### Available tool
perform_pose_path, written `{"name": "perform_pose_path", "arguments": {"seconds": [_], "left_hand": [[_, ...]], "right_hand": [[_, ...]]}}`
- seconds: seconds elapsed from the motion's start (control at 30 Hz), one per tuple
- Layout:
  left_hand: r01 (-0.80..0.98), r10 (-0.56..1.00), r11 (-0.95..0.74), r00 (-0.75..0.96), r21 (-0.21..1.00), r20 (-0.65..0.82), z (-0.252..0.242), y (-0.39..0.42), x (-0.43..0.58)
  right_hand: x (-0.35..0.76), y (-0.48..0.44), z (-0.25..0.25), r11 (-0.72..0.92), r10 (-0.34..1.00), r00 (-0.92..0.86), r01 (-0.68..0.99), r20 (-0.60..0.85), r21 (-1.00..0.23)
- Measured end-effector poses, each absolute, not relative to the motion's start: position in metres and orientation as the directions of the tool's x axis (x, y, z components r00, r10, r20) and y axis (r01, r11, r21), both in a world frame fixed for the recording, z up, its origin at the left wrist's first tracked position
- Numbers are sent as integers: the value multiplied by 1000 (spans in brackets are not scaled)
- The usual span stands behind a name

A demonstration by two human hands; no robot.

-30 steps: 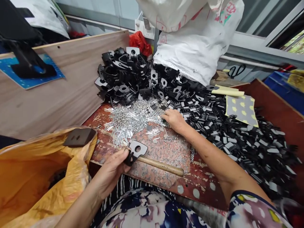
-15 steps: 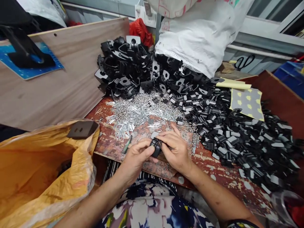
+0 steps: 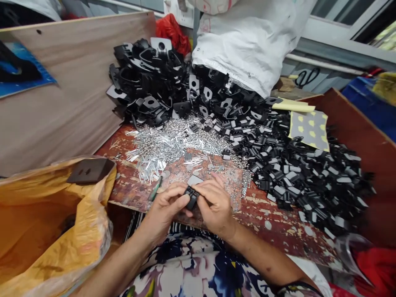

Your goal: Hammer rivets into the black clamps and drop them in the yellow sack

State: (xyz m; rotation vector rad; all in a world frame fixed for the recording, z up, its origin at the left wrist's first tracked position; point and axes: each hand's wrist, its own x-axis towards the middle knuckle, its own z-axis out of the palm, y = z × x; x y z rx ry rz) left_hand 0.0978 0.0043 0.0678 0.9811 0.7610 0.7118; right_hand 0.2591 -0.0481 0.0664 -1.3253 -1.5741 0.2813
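A small black plastic clip (image 3: 192,198) with a flat grey pad on its far end is held above the front edge of the table. My left hand (image 3: 168,203) grips its left side between thumb and fingers. Pressed to its right side are the thumb and fingertips of my right hand (image 3: 215,203), closed around that edge. Whether a pin or spring sits between my fingers is hidden. Just beyond my hands lie loose metal pins (image 3: 196,160), with a big heap of pins and small springs (image 3: 173,138) behind them. A green-handled tool (image 3: 155,189) rests beside my left hand.
Small black clip parts with grey pads (image 3: 287,177) are heaped on the right. Larger black parts (image 3: 145,78) pile up at the back, beside a white sack (image 3: 238,45). An open yellow bag (image 3: 93,231) stands left, below a wooden board (image 3: 77,82). Yellow-edged sheet (image 3: 309,128) lies on the heap.
The whole view has shifted, so the scene appears farther left. Both hands still hold the clip; my right fingers have closed in slightly along its right side.
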Motion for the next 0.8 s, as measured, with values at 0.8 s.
{"name": "perform_pose_path", "arguments": {"seconds": [0.8], "left_hand": [[105, 717, 335, 616, 936, -326, 69, 7, 126]], "right_hand": [[331, -53, 83, 547, 829, -226, 513, 511, -661]]}}
